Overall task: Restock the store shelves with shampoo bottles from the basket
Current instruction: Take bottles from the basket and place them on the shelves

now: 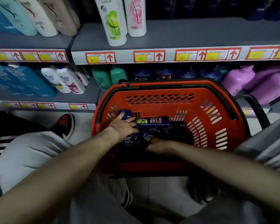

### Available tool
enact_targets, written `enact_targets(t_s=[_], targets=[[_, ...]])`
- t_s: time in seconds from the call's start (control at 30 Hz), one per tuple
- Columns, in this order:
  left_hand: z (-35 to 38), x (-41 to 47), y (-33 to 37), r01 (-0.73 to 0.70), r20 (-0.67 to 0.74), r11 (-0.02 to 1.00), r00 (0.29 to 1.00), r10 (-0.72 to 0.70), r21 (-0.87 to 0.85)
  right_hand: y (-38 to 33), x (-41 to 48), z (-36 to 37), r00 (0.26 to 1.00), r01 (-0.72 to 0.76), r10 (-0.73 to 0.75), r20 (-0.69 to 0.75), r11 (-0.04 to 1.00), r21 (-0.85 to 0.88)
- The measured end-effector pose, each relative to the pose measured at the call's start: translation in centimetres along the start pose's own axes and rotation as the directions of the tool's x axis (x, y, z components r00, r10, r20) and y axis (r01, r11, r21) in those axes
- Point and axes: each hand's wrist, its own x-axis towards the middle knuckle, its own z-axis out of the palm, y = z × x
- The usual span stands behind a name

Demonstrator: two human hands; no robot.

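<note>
Down low first: I'm crouched on the floor with the basket (160, 94) right in front of my knees, and both my arms reach over its near rim. My right hand (158, 145) is at the near side of the basket's floor, fingers pushed under the cap end of a dark bottle; I cannot tell whether it has closed on it. My left hand (122, 128) lies spread and flat, fingers loose, across the pile of bottles (153, 125) in the basket's left half, its forefinger resting on a cap near the left wall. It grips nothing that I can see.

The bottles themselves are dark blue, lying on their sides and overlapping, three or four as far as I can make out in the gloom. The right half of the basket looks bare.

Beyond the basket's far rim stands the lower shelf (90, 94), where a row of matching dark blue bottles (164, 74) sits directly behind the basket; that is likely where mine belong. To the left of the basket on that shelf are green, white and blue ones, to the right purple ones. Above it, the upper shelf (192, 31) shows a wide bare stretch.

I judge the job part done at most: several bottles are in the basket and none is in the air.
</note>
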Motion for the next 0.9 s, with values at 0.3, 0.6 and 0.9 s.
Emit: enact_targets(t_s=[0.3, 0.6, 0.9], targets=[[0.4, -0.2, -0.1, 0.063, -0.224, 0.991, 0.974, -0.035, 0.118, -0.5, 2.4, 0.1, 0.995, -0.086, 0.084, 0.050, 0.995, 0.043], [0.3, -1.2, -1.3, 0.174, -0.481, 0.980, 0.854, -0.200, -0.099, 0.1, -0.8, -7.0, 0.995, -0.105, 0.090, 0.053, 0.842, 0.530], [-3.9, -0.8, -1.0, 0.104, -0.191, 0.410, 0.764, -0.616, -0.906, 3.2, -6.1, -15.1, 0.805, 0.426, 0.025, -0.593, 0.672, 0.606]])
